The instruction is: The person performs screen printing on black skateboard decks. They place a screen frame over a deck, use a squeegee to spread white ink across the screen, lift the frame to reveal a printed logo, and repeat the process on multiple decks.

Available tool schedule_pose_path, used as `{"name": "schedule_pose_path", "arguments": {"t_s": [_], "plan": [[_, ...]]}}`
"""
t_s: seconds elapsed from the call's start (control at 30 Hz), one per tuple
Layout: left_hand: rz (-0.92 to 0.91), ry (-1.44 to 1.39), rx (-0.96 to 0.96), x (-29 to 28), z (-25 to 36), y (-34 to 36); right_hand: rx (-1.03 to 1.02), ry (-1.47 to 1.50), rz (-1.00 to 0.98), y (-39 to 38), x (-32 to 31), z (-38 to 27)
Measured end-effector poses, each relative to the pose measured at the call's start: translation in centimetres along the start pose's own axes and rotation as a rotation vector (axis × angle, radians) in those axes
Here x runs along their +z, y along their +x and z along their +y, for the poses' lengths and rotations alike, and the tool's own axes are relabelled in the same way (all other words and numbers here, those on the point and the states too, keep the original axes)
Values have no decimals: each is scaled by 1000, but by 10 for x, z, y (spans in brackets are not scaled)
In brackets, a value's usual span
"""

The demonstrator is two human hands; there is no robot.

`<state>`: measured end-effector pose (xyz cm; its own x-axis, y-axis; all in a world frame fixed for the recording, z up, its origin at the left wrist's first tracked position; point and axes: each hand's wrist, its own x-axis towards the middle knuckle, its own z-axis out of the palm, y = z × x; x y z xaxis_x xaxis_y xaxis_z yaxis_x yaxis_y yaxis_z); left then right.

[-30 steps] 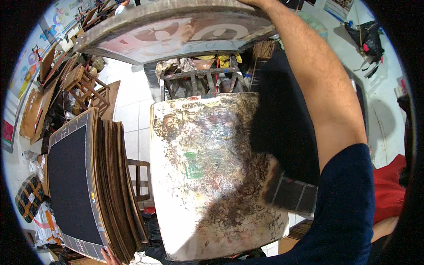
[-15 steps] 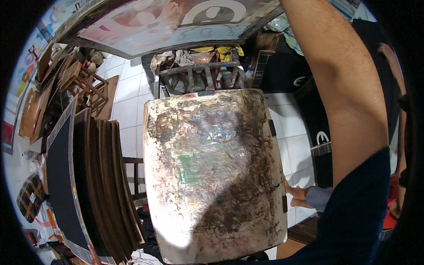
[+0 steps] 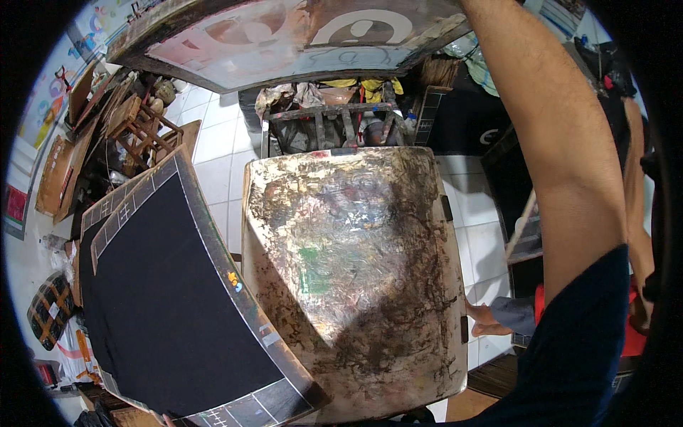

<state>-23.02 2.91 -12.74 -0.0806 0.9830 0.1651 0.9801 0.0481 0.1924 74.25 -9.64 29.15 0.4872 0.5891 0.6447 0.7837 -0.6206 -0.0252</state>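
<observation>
My left hand (image 3: 168, 420) shows only as fingertips at the bottom edge, closed on the near edge of a board (image 3: 186, 285) covered with black cloth. White ruled lines and marks run along the board's border. It is tilted, and its right corner lies over the left side of the paint-crusted printing table (image 3: 370, 285). My right forearm (image 3: 555, 121) stretches up to the far side, where the hand passes out of the picture. Near that arm's upper end, a framed printing screen (image 3: 284, 43) stands raised above the table's far end.
Behind the table is a metal rack (image 3: 331, 117) with rags and bottles. Wooden stools and planks (image 3: 135, 124) crowd the far left. More black-covered boards (image 3: 459, 124) stand at the right. Another person's bare foot (image 3: 487, 320) and grey trouser leg are close to the table's right edge.
The black-covered board has come away from the upright stack and swung right, over the table's left side. The view has shifted slightly. The screen stays raised.
</observation>
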Motion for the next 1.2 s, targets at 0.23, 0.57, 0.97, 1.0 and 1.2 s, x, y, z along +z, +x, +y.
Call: {"name": "schedule_pose_path", "arguments": {"t_s": [0.23,0.57,0.97,1.0,1.2], "plan": [[-157,-94,-31,9,-70,-16,-31,165,25,-30,-12,-15],[-130,-478,-624,-10,-12,-122,92,131,-65,-77,-29,-39],[-593,-478,-20,63,26,-153,163,84,-80,-124,-31,-61],[-579,-708,97,74,38,-157,184,72,-82,-126,-32,-61],[-619,-467,245,87,84,-188,198,40,-94,-121,-32,-59]]}}
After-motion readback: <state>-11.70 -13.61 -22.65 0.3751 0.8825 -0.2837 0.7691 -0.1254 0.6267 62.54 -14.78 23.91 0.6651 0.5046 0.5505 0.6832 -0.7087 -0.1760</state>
